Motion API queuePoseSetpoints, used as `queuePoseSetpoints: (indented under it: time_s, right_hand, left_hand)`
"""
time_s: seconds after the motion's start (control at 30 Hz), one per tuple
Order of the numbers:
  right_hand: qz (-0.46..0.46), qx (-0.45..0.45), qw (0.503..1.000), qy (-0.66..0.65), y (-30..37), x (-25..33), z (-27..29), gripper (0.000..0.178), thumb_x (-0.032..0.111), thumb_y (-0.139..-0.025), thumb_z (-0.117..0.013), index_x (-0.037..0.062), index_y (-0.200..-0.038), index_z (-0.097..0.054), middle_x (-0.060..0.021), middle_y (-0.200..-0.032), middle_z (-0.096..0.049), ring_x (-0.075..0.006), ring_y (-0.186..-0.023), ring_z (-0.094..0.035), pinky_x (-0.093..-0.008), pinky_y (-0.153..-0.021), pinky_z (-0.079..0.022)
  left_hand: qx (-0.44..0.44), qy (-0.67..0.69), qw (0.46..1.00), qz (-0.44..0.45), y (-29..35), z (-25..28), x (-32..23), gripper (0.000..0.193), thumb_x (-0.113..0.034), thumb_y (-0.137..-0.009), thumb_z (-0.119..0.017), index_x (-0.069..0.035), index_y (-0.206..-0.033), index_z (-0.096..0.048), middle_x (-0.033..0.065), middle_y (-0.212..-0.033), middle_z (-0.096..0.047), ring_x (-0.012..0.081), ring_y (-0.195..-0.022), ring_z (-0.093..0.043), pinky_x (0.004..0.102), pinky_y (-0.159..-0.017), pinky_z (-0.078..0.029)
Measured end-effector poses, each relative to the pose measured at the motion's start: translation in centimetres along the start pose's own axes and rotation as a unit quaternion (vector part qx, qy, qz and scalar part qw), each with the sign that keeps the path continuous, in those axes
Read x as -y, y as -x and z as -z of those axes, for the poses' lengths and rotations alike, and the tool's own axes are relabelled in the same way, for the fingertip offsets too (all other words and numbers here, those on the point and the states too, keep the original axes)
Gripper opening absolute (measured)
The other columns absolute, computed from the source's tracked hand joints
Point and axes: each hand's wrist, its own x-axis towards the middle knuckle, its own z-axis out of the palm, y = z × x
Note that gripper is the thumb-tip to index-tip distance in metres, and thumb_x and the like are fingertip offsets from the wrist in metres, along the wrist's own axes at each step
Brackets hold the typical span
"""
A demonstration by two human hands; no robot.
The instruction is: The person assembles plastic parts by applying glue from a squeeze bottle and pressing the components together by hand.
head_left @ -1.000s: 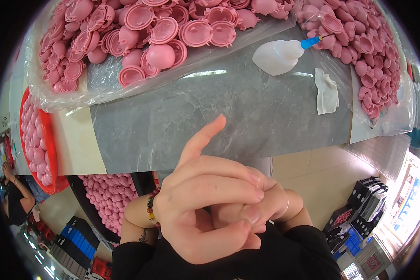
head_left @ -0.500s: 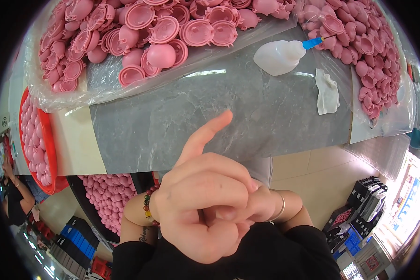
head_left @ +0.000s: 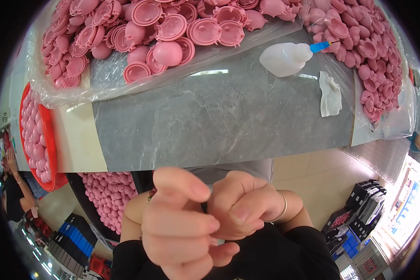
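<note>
Both of my hands are held close together in front of my body, just off the table's near edge. My left hand (head_left: 182, 226) is loosely curled, its upper finger lifted apart from the others and slightly blurred. What lies inside its curl, if anything, is hidden. My right hand (head_left: 240, 205) is closed in a fist beside it, the thumb pressed over the bent fingers. Whatever it grips cannot be made out. Beyond them on the grey marbled table top (head_left: 210, 121) are a white squeeze bottle (head_left: 284, 59) with a blue needle tip and a crumpled white cloth (head_left: 330, 95).
Pink plastic half-shells (head_left: 168, 53) are heaped on clear plastic sheeting, with another pink heap (head_left: 371, 60) at right. A red tub (head_left: 49, 140) at left and a black crate (head_left: 77, 186) below hold pink balls. Black boxes (head_left: 359, 200) stand at right. Another person's arm (head_left: 25, 193) shows far left.
My left hand has drawn down and left, off my right hand. Its raised finger has bent inward. My right fist, mostly hidden before, now shows. The view has shifted slightly.
</note>
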Motion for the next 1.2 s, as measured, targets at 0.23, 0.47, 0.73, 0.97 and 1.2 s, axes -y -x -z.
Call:
queuePoseSetpoints:
  time_s: [0.23, 0.47, 0.73, 0.97, 1.2]
  right_hand:
    - [0.032, 0.01, 0.999, -0.011, -0.1, 0.0, -0.1, 0.033, 0.009, -0.077, -0.046, 0.0028, -0.045, -0.039, -0.0013, -0.036, -0.035, -0.0086, -0.028, -0.027, -0.0237, -0.029, -0.018]
    - [0.014, 0.004, 0.999, 0.037, 0.4, 0.7, 0.0, 0.034, 0.011, -0.08, -0.042, 0.006, -0.047, -0.039, 0.0009, -0.039, -0.035, -0.0063, -0.037, -0.029, -0.0217, -0.037, -0.023]
    - [0.055, -0.068, 0.981, 0.172, 0.4, 0.9, -0.4, 0.021, 0.008, -0.073, -0.043, -0.0074, -0.065, -0.055, -0.0015, -0.036, -0.038, -0.0087, -0.032, -0.03, -0.0257, -0.035, -0.023]
    - [0.043, -0.085, 0.978, 0.187, 0.3, 0.9, -0.5, 0.032, 0.011, -0.084, -0.041, 0.0052, -0.052, -0.041, 0.0042, -0.047, -0.039, -0.0024, -0.043, -0.029, -0.0189, -0.039, -0.023]
    - [0.093, -0.03, 0.97, 0.223, 0.2, 0.8, 0.3, 0.027, 0.012, -0.08, -0.044, 0.0025, -0.054, -0.045, -0.0003, -0.045, -0.041, -0.0087, -0.041, -0.035, -0.023, -0.038, -0.026]
  left_hand:
    - [0.116, -0.096, 0.988, -0.021, -0.2, 1.2, -1.0, 0.026, -0.009, -0.056, -0.053, -0.02, -0.055, -0.03, -0.0066, -0.065, -0.031, 0.0088, -0.063, -0.04, 0.037, -0.066, -0.023]
    - [0.106, -0.168, 0.98, -0.002, 0.1, 0.9, -1.1, 0.022, -0.009, -0.056, -0.051, -0.02, -0.058, -0.032, -0.0064, -0.066, -0.032, 0.0085, -0.065, -0.042, 0.0403, -0.068, -0.026]
    - [0.143, -0.288, 0.946, -0.032, -0.4, -0.3, -0.9, 0.028, -0.008, -0.051, -0.05, -0.021, -0.054, -0.026, -0.0085, -0.063, -0.026, 0.0073, -0.068, -0.034, 0.0382, -0.062, -0.025]
    - [0.018, -0.424, 0.905, -0.012, 0.5, -2.8, -0.7, 0.03, 0.005, -0.039, -0.042, -0.015, -0.047, -0.022, -0.0066, -0.056, -0.025, 0.0126, -0.047, -0.024, 0.026, -0.05, -0.024]
    - [-0.017, -0.414, 0.907, 0.078, 1.6, -3.3, -1.5, 0.032, 0.003, -0.048, -0.033, -0.018, -0.055, -0.011, -0.0055, -0.062, -0.012, 0.0074, -0.061, -0.021, 0.0306, -0.063, -0.018]
